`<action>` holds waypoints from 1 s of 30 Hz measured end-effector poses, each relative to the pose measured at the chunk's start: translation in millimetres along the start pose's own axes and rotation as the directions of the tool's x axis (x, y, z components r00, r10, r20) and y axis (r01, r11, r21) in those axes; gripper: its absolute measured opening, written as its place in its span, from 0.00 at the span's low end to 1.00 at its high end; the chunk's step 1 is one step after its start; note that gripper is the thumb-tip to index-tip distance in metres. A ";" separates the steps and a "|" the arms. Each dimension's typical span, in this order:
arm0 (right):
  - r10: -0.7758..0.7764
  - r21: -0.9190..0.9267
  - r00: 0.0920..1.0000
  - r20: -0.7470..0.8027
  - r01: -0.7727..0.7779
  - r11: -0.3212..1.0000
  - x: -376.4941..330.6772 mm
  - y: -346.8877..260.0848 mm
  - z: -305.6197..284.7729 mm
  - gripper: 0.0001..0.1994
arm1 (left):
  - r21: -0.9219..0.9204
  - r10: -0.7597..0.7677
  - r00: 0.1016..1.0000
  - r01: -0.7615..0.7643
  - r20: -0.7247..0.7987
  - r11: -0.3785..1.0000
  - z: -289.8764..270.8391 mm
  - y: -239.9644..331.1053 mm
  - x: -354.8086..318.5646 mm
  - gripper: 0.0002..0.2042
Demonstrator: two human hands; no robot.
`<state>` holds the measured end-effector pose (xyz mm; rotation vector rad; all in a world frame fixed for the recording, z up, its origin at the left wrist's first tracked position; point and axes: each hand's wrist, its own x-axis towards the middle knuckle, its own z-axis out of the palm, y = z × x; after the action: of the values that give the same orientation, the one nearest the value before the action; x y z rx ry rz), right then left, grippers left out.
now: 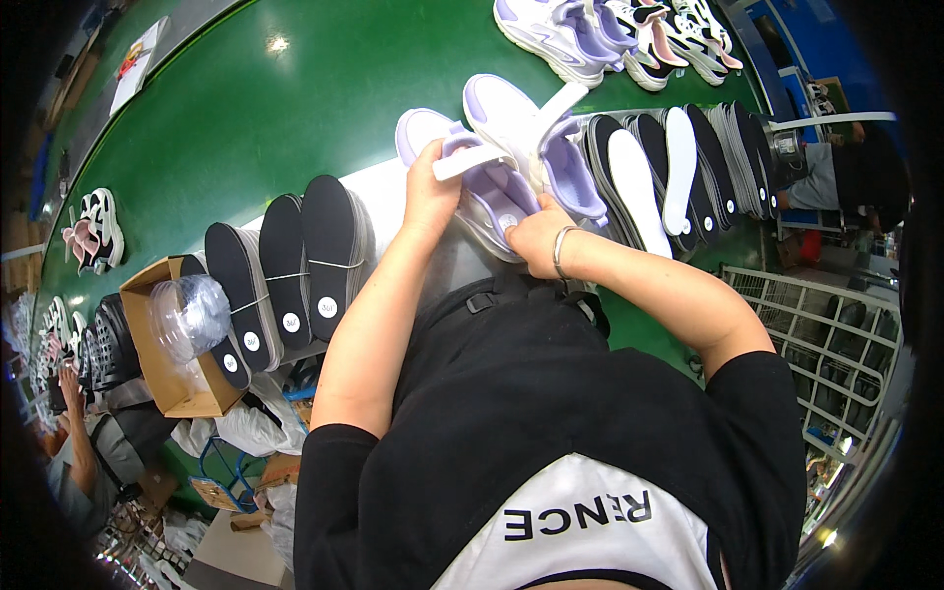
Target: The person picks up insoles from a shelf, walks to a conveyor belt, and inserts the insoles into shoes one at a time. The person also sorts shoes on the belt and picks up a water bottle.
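Your left hand [430, 192] grips the lilac-and-white sneaker [487, 192] at the green worktop's [295, 108] near edge; your right hand [534, 239] clasps its heel. Keep the shoe steady and seat the white insole [472, 160] flat, toe first.

A long green bench [246, 108] curves across the view, a ceiling light glinting on its glossy surface. An open cardboard box [172, 393] sits at its near edge. A white wire rack [836, 334] stands to the right, beside blue fixtures [787, 49].
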<state>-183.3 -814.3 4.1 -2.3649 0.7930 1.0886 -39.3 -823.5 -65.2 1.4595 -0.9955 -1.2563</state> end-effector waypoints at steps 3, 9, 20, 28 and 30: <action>0.019 -0.012 1.000 0.005 -0.019 1.000 4.0 2.1 -1.6 0.12 | -0.035 0.030 1.000 -0.030 -0.007 0.999 4.4 -4.8 -0.3 0.08; 0.024 0.018 0.996 -0.090 -0.022 1.000 1.5 3.6 8.8 0.14 | 0.073 0.382 0.919 -0.389 0.098 0.918 14.3 -10.1 -7.9 0.13; 0.775 0.780 0.162 -0.611 -0.046 0.624 -55.3 174.2 67.4 0.16 | 0.453 0.358 0.912 -0.238 -0.200 0.859 -20.4 28.2 -20.2 0.18; 0.997 0.866 0.072 -0.005 -0.499 0.040 -47.0 241.6 138.8 0.33 | 0.440 0.673 0.730 -0.647 0.122 0.622 69.6 68.4 -23.9 0.21; 0.997 0.876 0.068 -0.022 -0.479 0.052 -51.9 239.0 128.3 0.31 | 0.387 0.559 0.816 -0.567 0.146 0.727 79.0 44.8 10.6 0.21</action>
<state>-435.7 -902.9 -64.5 -1.2731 2.6199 -0.1067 -116.1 -855.3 -27.0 1.2899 -1.6494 -0.6256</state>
